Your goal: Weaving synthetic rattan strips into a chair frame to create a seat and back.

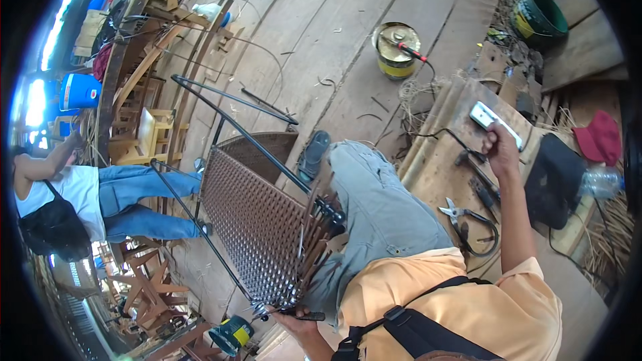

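A woven brown chair (251,214) on a black metal frame (257,149) leans against a seated worker's leg (388,194), which appears to brace it, loose strands (315,244) bristling on the side nearest the body. It stands on the plank floor (321,40), left of a low wooden worktop (431,170). Off the worktop's far left corner sits a yellow-banded can (396,69), a red-handled tool (410,51) resting across its lid, perhaps to keep the tip off the planks. Toward the worktop's near end lie a hammer (463,158) and pruning shears (453,211), seemingly kept within reach of the right arm. The right hand (501,150), fingers curled nearly shut, grasps a slim white device (489,119) at the worktop's far end. The left hand (294,324) bends in at the frame's near corner, beside a dark handle (312,317); overlap there makes it impossible to tell which of the two it grips.
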{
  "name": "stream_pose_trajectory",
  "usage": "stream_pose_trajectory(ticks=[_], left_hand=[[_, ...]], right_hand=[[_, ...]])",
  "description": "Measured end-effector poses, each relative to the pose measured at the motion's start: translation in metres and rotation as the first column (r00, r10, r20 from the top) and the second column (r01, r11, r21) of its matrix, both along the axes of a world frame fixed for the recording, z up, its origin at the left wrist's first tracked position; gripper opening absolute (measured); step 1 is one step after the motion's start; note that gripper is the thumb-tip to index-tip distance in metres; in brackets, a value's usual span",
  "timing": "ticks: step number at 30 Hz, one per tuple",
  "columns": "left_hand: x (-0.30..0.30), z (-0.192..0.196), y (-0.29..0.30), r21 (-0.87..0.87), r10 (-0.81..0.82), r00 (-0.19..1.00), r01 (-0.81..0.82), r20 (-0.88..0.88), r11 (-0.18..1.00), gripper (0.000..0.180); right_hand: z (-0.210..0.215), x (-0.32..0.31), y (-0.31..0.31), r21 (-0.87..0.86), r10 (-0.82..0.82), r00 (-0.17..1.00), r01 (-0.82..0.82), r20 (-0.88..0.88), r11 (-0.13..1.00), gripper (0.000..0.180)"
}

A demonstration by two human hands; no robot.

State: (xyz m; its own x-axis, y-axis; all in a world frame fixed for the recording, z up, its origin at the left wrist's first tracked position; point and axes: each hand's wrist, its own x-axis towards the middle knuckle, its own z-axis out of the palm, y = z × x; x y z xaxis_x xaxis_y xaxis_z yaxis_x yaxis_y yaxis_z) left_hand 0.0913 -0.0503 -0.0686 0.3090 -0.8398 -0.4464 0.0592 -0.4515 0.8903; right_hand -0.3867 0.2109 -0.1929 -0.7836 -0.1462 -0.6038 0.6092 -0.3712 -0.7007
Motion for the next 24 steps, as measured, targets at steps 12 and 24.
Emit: stream_pose_trajectory(ticks=[12, 24], left_hand=[[-0.013, -0.012, -0.016, 0.038, 0.114, 0.953, -0.107, -0.28, 0.994, 0.072], [-0.034, -0.019, -0.043, 0.249, 0.33, 0.942, -0.334, 0.062, 0.909, 0.067]], right_hand=[[-0.053, -0.035, -0.221, 0.039, 0.704, 0.703, -0.704, -0.1, 0.709, 0.021], [-0.366, -0.037, -0.58, 0.875, 0.864, -0.176, -0.214, -0.472, 0.435, 0.032]])
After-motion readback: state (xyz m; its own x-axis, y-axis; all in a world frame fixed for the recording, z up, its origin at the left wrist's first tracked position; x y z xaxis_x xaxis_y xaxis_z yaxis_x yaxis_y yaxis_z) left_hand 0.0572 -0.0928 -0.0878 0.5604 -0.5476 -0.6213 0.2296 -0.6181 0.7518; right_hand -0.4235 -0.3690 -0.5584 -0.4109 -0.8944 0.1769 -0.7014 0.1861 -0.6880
